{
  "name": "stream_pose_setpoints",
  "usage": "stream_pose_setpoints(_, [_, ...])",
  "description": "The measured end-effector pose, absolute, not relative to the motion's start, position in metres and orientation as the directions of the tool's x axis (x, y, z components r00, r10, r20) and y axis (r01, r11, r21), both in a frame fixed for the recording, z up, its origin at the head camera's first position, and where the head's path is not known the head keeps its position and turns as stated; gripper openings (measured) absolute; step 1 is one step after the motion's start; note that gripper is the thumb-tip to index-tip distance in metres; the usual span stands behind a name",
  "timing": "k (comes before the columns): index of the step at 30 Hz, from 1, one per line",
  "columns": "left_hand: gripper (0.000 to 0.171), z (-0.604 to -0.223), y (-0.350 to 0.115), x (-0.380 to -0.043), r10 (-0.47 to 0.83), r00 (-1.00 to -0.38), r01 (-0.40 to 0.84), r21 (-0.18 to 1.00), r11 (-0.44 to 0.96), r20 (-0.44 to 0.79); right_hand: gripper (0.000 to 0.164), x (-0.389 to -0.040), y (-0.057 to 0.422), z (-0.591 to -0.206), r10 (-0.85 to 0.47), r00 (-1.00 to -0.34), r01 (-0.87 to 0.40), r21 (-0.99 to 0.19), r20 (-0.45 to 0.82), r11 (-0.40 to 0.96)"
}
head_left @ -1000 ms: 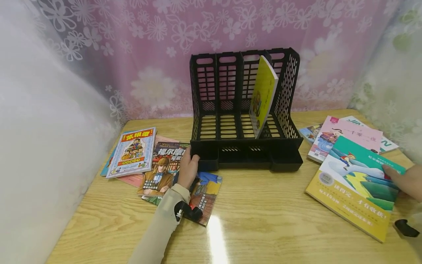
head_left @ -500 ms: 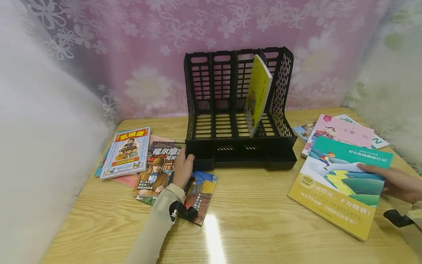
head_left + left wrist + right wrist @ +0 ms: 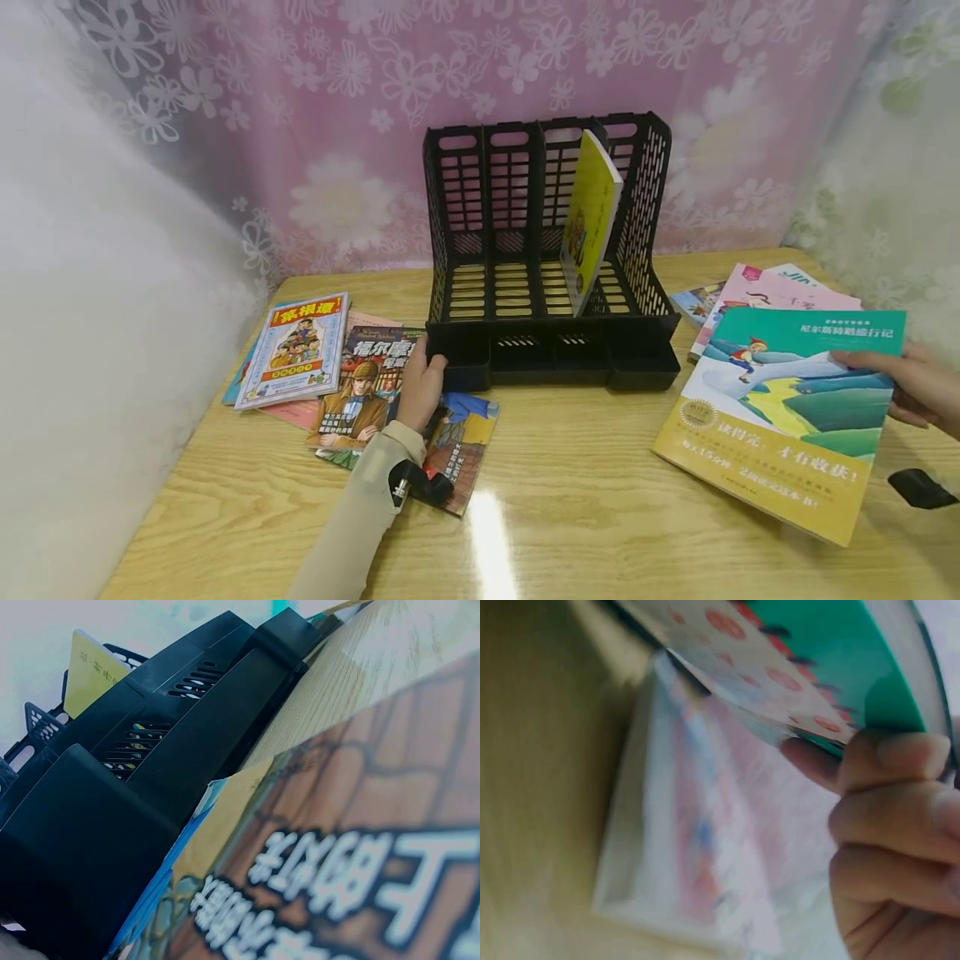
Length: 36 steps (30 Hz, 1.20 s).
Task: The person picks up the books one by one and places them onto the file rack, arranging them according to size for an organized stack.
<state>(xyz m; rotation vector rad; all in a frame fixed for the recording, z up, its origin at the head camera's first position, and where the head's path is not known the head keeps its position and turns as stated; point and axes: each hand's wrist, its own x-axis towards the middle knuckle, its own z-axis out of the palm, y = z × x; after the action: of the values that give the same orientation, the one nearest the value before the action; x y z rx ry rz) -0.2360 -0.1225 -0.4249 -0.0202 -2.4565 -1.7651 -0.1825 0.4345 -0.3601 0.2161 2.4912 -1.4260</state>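
My right hand [image 3: 926, 385] grips a green and yellow book [image 3: 787, 458] by its right edge, thumb on the cover and fingers beneath. The book is tilted, raised over the right side of the table, and overlaps the pink book [image 3: 738, 292] behind it. In the right wrist view the curled fingers [image 3: 892, 817] lie against the book's back cover. At the left front corner of a black book rack [image 3: 551, 327], my left hand [image 3: 422, 390] holds on to the frame. One yellow book [image 3: 592, 221] stands leaning in the rack, right of the middle.
Left of the rack lies a spread of books, with a white-bordered one [image 3: 296, 350], a detective comic [image 3: 363, 392] and a brown-covered book [image 3: 459, 450] near my left forearm. Several books are piled at the table's right back. A pink floral curtain [image 3: 337, 200] hangs behind.
My right hand has lifted the green and yellow book off the right-hand pile and drawn it slightly left, tilting it up. The left hand has stayed at the rack's corner.
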Motion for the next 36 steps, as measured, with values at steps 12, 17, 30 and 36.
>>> stream_pose_setpoints(12, [0.058,-0.423,-0.124,-0.234,-0.069,-0.992,0.079,0.944,0.321,0.107,0.037,-0.157,0.378,-0.291,0.035,-0.978,-0.143,-0.782,0.206,0.606])
stream_pose_setpoints(17, [0.058,-0.423,-0.124,-0.234,-0.068,-0.992,0.083,0.944,0.320,0.110,0.040,-0.153,0.357,-0.271,0.048,-0.963,-0.184,-0.774,0.267,0.605])
stream_pose_setpoints(30, [0.057,-0.427,-0.119,-0.235,-0.061,-0.992,0.085,0.944,0.318,0.110,0.018,-0.166,0.343,-0.267,0.048,-0.952,-0.222,-0.789,0.302,0.573])
stream_pose_setpoints(36, [0.057,-0.427,-0.122,-0.236,-0.071,-0.989,0.102,0.943,0.317,0.130,0.014,-0.171,0.331,-0.263,0.043,-0.937,-0.266,-0.785,0.348,0.560])
